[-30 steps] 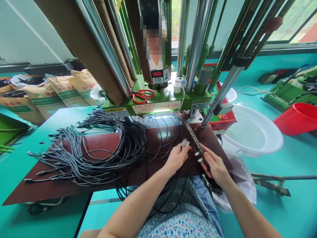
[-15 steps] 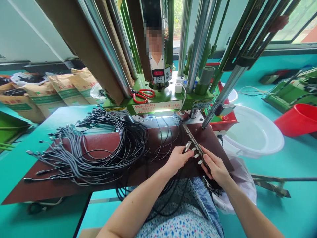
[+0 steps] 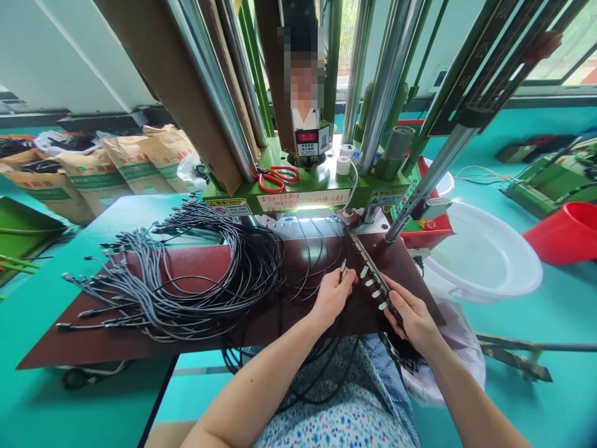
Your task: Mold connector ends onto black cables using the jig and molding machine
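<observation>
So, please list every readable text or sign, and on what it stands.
"公司", seemingly, on the black rail.
Three wavy lines, on the black-and-white label; its characters are too small.
Yellow-topped labels, handwritten white strip, print on sacks: too blurred.

A bare left hand [image 3: 332, 295] pinches a small, dark, silver-tipped connector [image 3: 343, 269] just beside a narrow, dark metal bar [image 3: 370, 264]. A bare right hand [image 3: 409, 309] grips the bar's near end; several small, pale connectors [image 3: 375, 292] stick out along its left edge. To the left, a thick, curved bundle of glossy black cables [image 3: 252, 267] lies across a reddish-brown flat board [image 3: 198, 264]. Behind the board, red-handled scissors [image 3: 280, 178] rest on a green metal machine [image 3: 317, 180]. A white oval tub [image 3: 494, 287] stands on the right, near a red plastic bucket [image 3: 564, 239].
</observation>
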Demonstrator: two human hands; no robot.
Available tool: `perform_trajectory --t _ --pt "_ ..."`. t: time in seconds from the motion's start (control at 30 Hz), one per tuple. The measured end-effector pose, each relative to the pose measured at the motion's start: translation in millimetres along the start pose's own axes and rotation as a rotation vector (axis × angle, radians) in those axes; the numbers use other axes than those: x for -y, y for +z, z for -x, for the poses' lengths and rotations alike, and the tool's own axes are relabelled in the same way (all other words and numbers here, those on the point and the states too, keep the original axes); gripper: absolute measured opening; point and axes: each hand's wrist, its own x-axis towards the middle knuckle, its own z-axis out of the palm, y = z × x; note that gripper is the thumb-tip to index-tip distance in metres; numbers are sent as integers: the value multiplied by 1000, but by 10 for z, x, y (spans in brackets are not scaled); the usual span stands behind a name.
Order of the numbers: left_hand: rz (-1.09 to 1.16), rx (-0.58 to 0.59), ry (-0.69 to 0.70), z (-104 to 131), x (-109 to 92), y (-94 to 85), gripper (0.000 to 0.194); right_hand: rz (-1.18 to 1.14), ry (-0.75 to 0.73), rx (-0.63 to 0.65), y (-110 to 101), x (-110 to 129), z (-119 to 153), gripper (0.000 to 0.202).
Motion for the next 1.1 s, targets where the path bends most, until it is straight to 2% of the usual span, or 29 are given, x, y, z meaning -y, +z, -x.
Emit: perform_trajectory --t 0.17,0.33,0.5,0.67,0.8,1.1 --pt "-37 83 5 -25 -73 1 22 52 -7 49 0 -3 -3 53" --pt "-39 75 -45 7 -119 -40 18 25 23 50 -36 4 1 56" --pt "-42 127 -64 28 -155 -62 16 -1 51 70 -67 3 -4 56" --pt "-13 106 -81 12 -163 -89 17 -24 74 114 -106 5 -20 54" --pt "9 135 -118 14 -158 -126 16 -52 87 151 -127 17 -24 54" --pt "0 129 -90 25 -134 -136 17 13 90 143 -108 44 -19 62"
